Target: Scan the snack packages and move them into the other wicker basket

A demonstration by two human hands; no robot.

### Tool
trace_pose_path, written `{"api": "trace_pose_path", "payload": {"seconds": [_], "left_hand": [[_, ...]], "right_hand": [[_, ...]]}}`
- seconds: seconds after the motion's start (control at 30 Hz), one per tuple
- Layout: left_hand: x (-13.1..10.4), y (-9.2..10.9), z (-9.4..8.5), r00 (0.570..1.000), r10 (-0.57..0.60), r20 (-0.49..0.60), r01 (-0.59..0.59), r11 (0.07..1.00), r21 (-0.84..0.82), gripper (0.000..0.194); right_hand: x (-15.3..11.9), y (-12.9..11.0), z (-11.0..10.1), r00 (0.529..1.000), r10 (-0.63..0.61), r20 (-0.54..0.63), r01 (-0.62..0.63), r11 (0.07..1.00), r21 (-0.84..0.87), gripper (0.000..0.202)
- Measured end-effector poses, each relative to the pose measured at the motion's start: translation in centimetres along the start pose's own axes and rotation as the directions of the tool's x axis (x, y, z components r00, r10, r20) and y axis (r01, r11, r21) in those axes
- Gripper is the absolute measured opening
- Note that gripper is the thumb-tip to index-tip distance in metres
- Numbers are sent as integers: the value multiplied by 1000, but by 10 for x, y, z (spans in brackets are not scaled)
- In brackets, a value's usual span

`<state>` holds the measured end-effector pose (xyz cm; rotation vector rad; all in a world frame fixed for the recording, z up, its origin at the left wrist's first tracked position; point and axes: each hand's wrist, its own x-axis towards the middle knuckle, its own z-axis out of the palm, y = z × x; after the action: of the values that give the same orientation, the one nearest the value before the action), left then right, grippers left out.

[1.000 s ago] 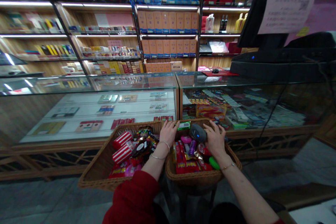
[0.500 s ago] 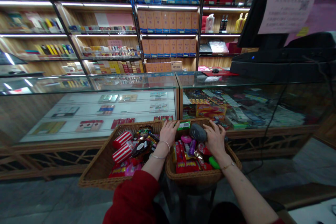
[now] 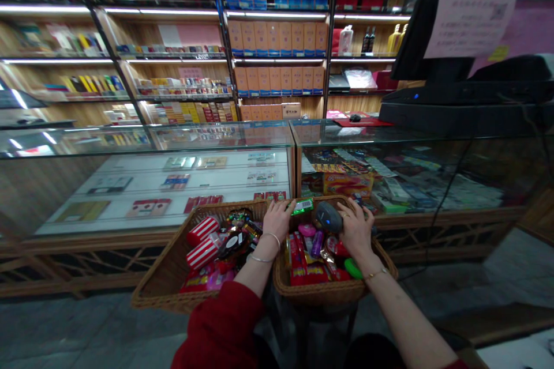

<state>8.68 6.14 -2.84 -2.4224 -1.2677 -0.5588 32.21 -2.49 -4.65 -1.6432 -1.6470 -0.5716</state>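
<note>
Left hand (image 3: 277, 222): fingertips pinching the green-wrapped snack (image 3: 302, 206) over the right wicker basket (image 3: 283, 289). Right hand (image 3: 355, 229): fingers curled against the dark gray scanner (image 3: 328, 217), above the same basket's packaged sweets (image 3: 308, 259).

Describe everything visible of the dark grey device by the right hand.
The dark grey device is rounded and elongated, with a smooth shell that looks like hard plastic. A small blue light is lit on it. It lies tilted at the far side of the right wicker basket, above wrapped items and right of a green packet. The right hand has its fingers against its right end; whether they grip it is unclear. Its underside is hidden.
</note>
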Motion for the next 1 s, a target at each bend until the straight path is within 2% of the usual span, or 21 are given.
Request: {"api": "trace_pose_path", "payload": {"seconds": [0.5,0.8,1.0], "left_hand": [[-2,3,-10,996,-81,44,82,996,-28,50],[1,2,-30,982,-170,83,171,985,-4,50],[0,-3,-37,970,-218,108,223,974,-28,52]], "right_hand": [[1,2,1,1000,-5,-4,5,999,37,29],[1,1,0,1000,-13,-20,13,999,33,28],[0,1,1,1000,-16,-19,17,999,45,29]]}}
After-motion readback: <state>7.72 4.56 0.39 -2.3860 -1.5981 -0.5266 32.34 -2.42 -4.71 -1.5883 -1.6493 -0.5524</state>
